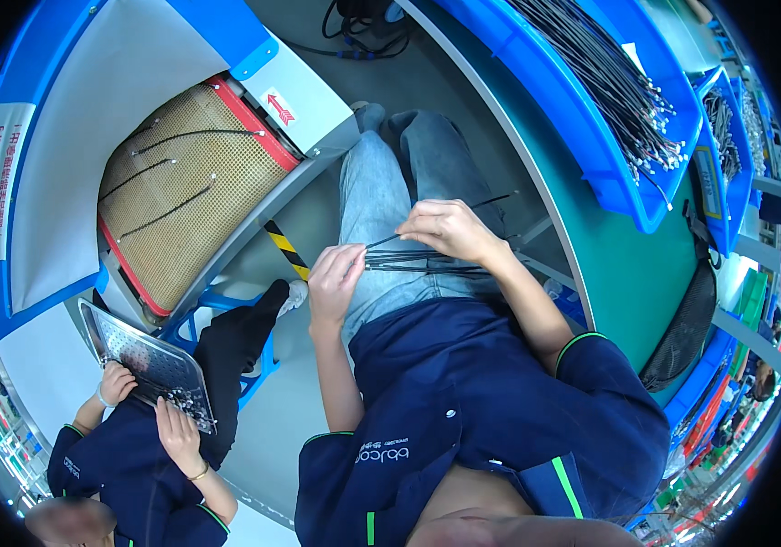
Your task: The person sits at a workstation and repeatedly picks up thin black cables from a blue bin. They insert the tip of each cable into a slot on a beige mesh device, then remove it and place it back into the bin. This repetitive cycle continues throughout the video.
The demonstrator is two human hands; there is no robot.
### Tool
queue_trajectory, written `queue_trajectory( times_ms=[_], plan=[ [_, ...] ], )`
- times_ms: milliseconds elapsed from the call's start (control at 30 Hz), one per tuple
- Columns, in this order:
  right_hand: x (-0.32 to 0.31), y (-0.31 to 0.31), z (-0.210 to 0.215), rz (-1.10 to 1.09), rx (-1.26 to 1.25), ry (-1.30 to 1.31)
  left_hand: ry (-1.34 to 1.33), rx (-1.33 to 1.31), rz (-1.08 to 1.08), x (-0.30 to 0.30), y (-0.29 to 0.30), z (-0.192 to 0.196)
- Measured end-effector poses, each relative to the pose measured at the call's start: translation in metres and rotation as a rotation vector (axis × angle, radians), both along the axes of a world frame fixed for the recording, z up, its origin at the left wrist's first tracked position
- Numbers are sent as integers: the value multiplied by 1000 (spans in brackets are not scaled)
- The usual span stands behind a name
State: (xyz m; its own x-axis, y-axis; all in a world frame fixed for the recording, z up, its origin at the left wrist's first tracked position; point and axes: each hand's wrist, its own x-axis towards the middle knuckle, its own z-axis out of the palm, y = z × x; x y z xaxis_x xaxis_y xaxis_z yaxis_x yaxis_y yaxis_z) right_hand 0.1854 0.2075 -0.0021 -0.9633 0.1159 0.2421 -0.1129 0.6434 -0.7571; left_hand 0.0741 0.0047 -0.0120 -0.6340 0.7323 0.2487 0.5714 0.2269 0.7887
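Several thin black cables lie side by side across my lap, over the jeans. My left hand is closed at their left ends, its thumb and fingers pressed together. Just above the bundle, my right hand pinches a single black cable. That cable slants up to the right, and its far end sticks out beyond my fingers. Its left end comes close to my left fingertips; whether they touch it I cannot tell. My right palm and wrist hide part of the bundle.
On the left, a tan mesh conveyor belt with red edges carries several spaced black cables. A co-worker's hands hold a metal tray at lower left. A blue bin full of black cables stands on the green tabletop at right.
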Motion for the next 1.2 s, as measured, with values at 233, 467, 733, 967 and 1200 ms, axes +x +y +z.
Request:
queue_trajectory(
  times_ms=[233, 467, 733, 967, 1200],
  plan=[
    [0, 0, -4, 31, -40, -27, 18, -20, -59, -4, -4, -3],
    [0, 1, -6, 49, -80, -60, -62, -49, -77, -4, -7, -1],
    [-2, 0, -2, 51, -109, -85, -67, -61, -35, -4, -9, -2],
    [10, 30, -6, -107, -13, -202, -39, -133, 102, -25, -45, -10],
    [18, 44, -7, -171, -85, -185, 13, -205, 267, -39, -79, -7]
  ],
)
